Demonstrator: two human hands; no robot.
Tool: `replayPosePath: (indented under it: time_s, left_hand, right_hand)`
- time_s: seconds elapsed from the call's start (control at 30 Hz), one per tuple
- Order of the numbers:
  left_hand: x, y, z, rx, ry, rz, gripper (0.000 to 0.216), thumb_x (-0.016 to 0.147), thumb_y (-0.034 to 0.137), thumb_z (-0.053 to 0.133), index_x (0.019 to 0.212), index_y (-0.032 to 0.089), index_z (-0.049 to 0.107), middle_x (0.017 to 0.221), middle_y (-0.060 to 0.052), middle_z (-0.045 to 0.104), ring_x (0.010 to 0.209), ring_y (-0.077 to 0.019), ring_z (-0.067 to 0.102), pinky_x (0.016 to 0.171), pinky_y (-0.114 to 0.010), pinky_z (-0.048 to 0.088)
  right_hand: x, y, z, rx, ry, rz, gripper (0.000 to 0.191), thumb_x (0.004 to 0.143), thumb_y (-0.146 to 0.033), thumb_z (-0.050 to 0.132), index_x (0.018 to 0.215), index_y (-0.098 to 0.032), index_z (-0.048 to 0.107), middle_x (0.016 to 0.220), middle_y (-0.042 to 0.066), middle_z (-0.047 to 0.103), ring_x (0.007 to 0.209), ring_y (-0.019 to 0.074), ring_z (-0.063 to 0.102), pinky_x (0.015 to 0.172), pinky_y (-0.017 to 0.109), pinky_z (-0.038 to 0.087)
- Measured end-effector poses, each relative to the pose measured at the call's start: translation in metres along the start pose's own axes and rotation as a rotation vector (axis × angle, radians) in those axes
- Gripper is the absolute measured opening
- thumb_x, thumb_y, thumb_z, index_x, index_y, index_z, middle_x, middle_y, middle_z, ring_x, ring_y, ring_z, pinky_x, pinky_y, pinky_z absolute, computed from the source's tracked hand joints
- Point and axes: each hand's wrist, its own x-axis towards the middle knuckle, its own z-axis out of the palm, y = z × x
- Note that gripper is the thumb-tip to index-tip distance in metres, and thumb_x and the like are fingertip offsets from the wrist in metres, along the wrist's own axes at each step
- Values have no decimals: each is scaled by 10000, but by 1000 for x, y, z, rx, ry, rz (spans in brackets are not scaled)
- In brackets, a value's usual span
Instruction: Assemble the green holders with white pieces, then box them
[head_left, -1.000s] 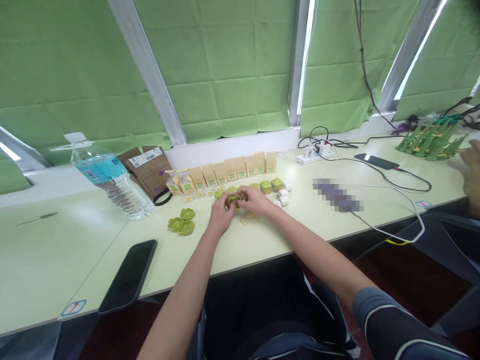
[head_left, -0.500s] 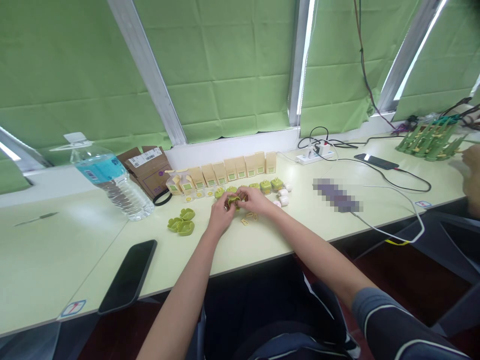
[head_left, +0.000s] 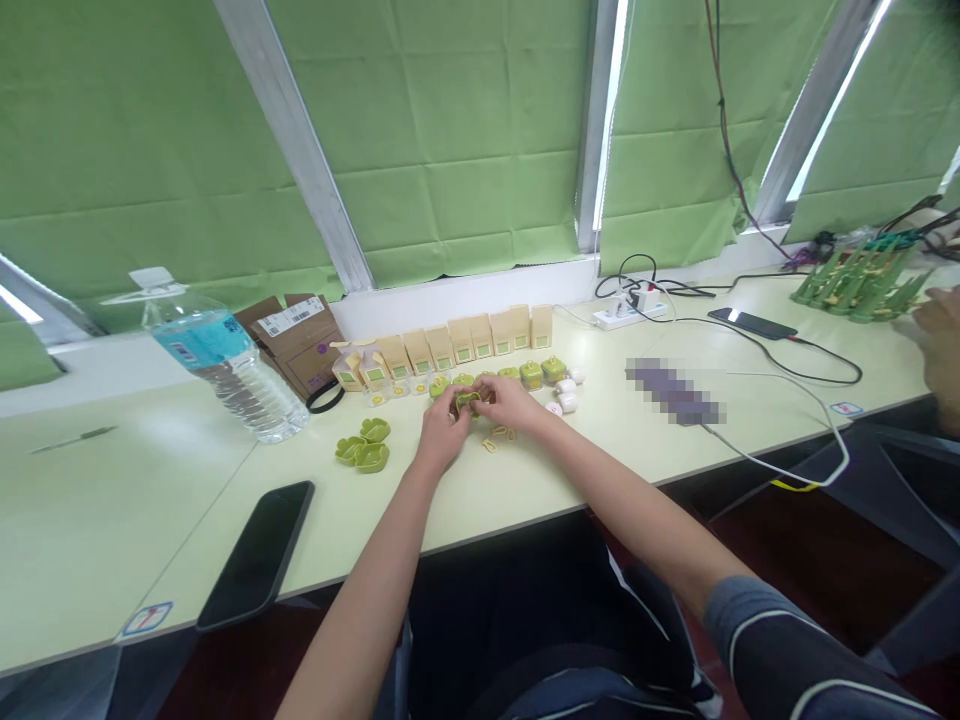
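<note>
Between my two hands, a little above the table, is a small green shell-like case piece [head_left: 466, 400]. My left hand [head_left: 444, 425] closes its fingers on the piece's left side. From the other side my right hand [head_left: 504, 400] grips it with thumb and fingers, which partly hide it. Just below my right hand lie several yellow clips [head_left: 491, 440]. Three similar green pieces [head_left: 371, 457] rest to the left. Behind my hands runs a row of green cases with yellow tops [head_left: 531, 374], and white cases [head_left: 568, 400] sit at its right end.
Small cartons [head_left: 461, 340] line the back. A water bottle [head_left: 232, 360], cardboard box [head_left: 296, 350] and black phone [head_left: 259, 555] are on the left. To the right are a power strip [head_left: 628, 313], cables, another phone [head_left: 752, 322], a green spiky object [head_left: 859, 280] and another person's hand [head_left: 941, 335].
My hands stay in nearly the same place around the green piece, with only a slight shift of the fingers. At the far right, the other person's hand has moved a little.
</note>
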Motion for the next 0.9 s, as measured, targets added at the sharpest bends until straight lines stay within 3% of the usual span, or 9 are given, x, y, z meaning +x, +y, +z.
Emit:
replayPosePath:
  time_s: [0.57, 0.9]
  left_hand:
    - [0, -2, 0, 9, -39, 11, 252, 850, 139, 514, 1065, 219, 620, 923, -25, 697, 803, -174, 615, 830, -327, 504]
    - [0, 1, 0, 11, -28, -10, 245, 871, 172, 518, 1091, 212, 619, 937, -32, 696, 788, -176, 616, 808, -326, 497]
  right_hand:
    - [-1, 1, 0, -44, -36, -36, 229, 809, -229, 657, 1032, -189, 688, 933, 17, 723, 732, 142, 605, 673, 247, 386]
    - [-2, 0, 0, -43, -5, -25, 217, 831, -246, 653, 1037, -183, 678, 926, 25, 729, 731, 145, 610, 674, 252, 396]
